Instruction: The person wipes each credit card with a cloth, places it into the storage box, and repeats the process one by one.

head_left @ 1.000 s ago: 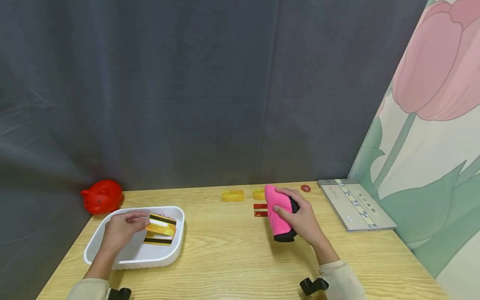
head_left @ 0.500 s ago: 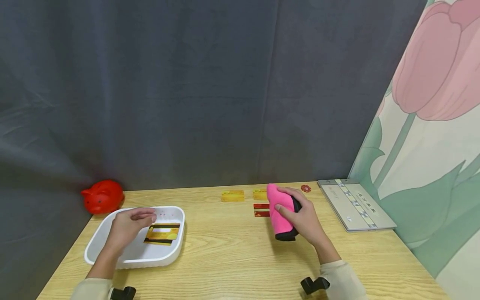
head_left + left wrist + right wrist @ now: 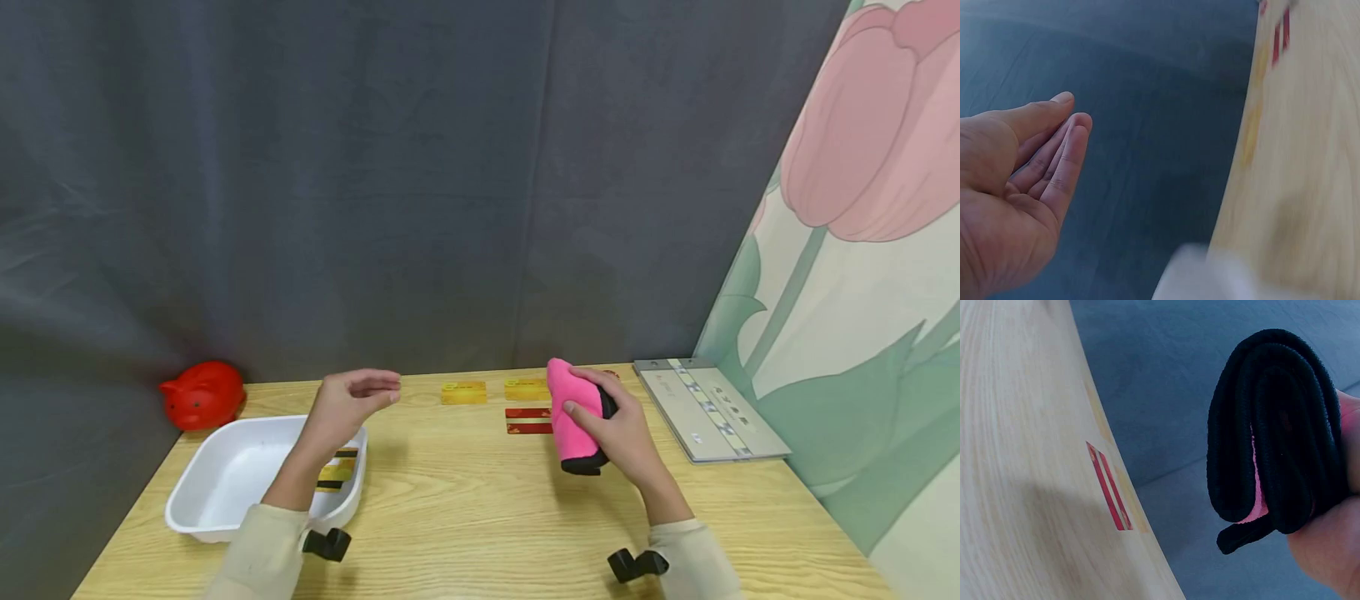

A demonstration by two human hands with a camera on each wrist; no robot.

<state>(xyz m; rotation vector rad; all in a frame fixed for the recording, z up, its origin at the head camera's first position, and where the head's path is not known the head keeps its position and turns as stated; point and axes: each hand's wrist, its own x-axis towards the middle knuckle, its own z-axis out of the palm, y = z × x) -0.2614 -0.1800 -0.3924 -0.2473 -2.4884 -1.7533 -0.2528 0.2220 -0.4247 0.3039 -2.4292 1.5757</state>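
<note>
My left hand (image 3: 347,408) is in the air above the far right rim of the white tray (image 3: 225,479), holding nothing. In the left wrist view its fingers are nearly straight, with the thumb close to them. Several yellow cards with black stripes (image 3: 335,475) lie in the tray's right part, partly covered by my wrist. My right hand (image 3: 628,429) grips a folded pink cloth with black edging (image 3: 573,417) above the right of the table. The right wrist view shows the cloth's black edge (image 3: 1266,425) in folded layers. A red striped card (image 3: 527,421) lies just left of the cloth.
Two yellow cards, one on the left (image 3: 463,393) and one on the right (image 3: 525,388), lie near the table's back edge. A red piggy bank (image 3: 204,398) stands behind the tray. A grey booklet (image 3: 712,412) lies at the right by the flowered wall. A dark curtain (image 3: 420,208) hangs behind.
My left hand has let go of a yellow card in the tray, then risen and moved right over the rim. My right hand has shifted slightly right with the pink cloth.
</note>
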